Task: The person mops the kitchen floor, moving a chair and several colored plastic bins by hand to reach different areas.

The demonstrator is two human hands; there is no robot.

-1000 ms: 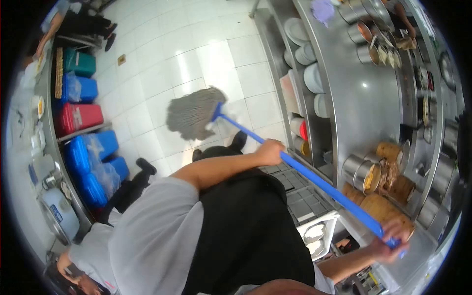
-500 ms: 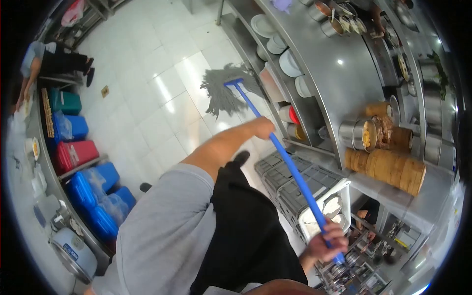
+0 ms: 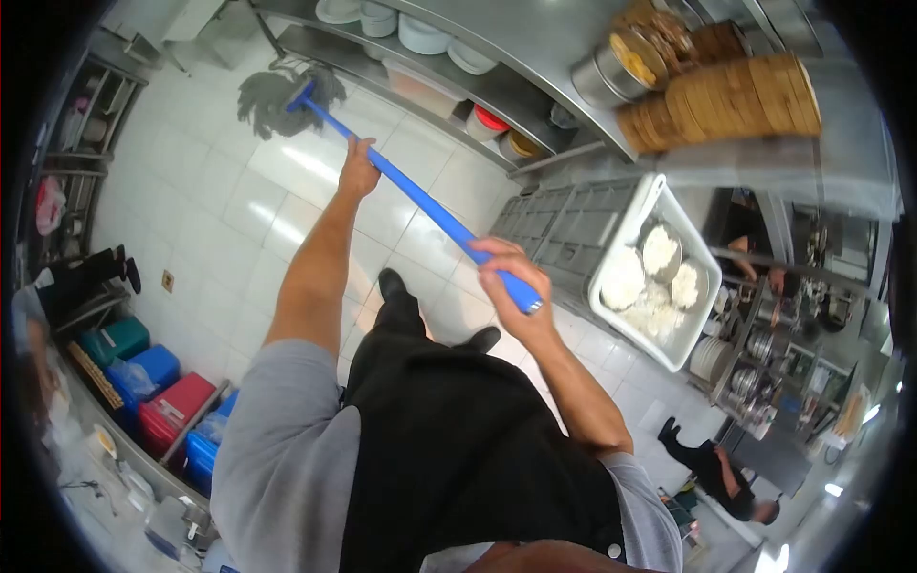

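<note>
A mop with a blue handle point(image 3: 435, 212) stretches diagonally in front of me. Its grey string head point(image 3: 272, 100) is spread on the white tiled floor point(image 3: 215, 196), close to the foot of the steel shelf unit. My left hand point(image 3: 359, 170) is closed round the handle about a third of the way up from the head. Near the top end, my right hand point(image 3: 516, 284) grips the handle, its fingers wrapped over it.
Steel shelves point(image 3: 315, 59) with bowls run along the far side. A white tub point(image 3: 702, 334) holding bowls of white food stands on grey crates point(image 3: 564, 224) at right. Bamboo steamers point(image 3: 731, 103) sit on the counter. Coloured bins point(image 3: 177, 406) line the left. A person point(image 3: 721, 477) stands lower right, another point(image 3: 72, 286) left.
The mop head has moved away along the shelf base, toward the far table leg. Both arms now reach further forward, and my view has turned to the right.
</note>
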